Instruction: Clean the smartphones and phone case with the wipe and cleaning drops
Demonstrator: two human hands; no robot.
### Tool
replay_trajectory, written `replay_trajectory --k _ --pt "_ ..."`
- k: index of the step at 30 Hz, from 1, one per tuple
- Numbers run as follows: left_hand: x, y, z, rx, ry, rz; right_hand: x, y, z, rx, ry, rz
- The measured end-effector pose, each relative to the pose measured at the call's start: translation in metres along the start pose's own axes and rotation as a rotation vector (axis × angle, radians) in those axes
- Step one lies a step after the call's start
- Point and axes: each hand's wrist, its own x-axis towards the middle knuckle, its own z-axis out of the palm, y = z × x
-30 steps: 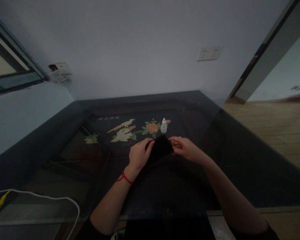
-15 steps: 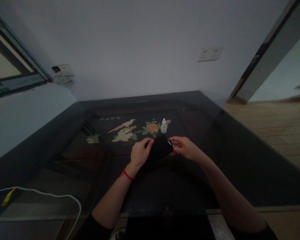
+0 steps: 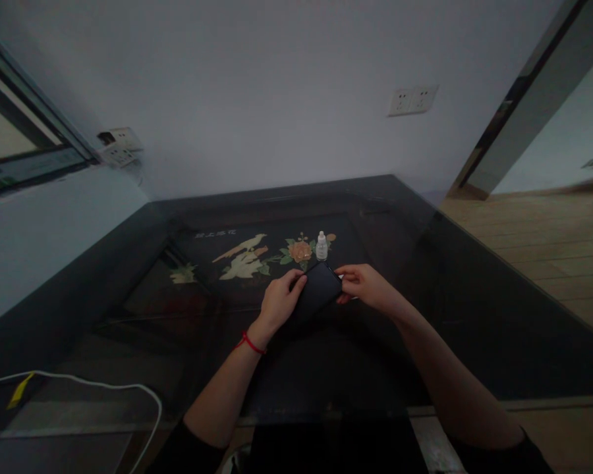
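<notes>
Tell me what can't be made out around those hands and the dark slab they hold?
Head view, dim light.
Slab: left hand covers its left end; phone or not, unclear.
Right hand: a pale bit by it, too small to name.
Bottle: label too small to read.
Cable: cut off by the left and bottom edges.

Both bare arms reach forward and come close together in the middle. The left grip (image 3: 277, 304) curls its fingers in, back side up. The right grip (image 3: 366, 288) pinches with its fingertips.
</notes>
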Motion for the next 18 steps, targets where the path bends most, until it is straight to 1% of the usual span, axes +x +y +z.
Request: replay_trajectory --k 2,5,8,11,14,18 --pt "-0.001 0.005 -0.003 0.058 -0.037 0.036 0.001 0.000 -0.002 0.021 0.039 0.039" --pt "-0.007 0.015 -0.007 0.243 -0.083 0.130 0.001 0.001 -0.005 0.031 0.106 0.071" --pt "-0.017 0.024 -0.009 0.465 -0.071 0.155 0.001 0.004 -0.008 0.042 0.147 0.062" --pt "-0.026 0.029 -0.004 0.605 -0.041 0.159 0.003 0.009 -0.011 0.059 0.175 0.038" --pt "-0.029 0.029 0.001 0.617 -0.039 0.150 0.004 0.011 -0.013 0.059 0.173 0.004" --pt "-0.023 0.027 -0.001 0.488 -0.013 0.183 0.002 0.007 -0.015 0.073 0.156 -0.068"
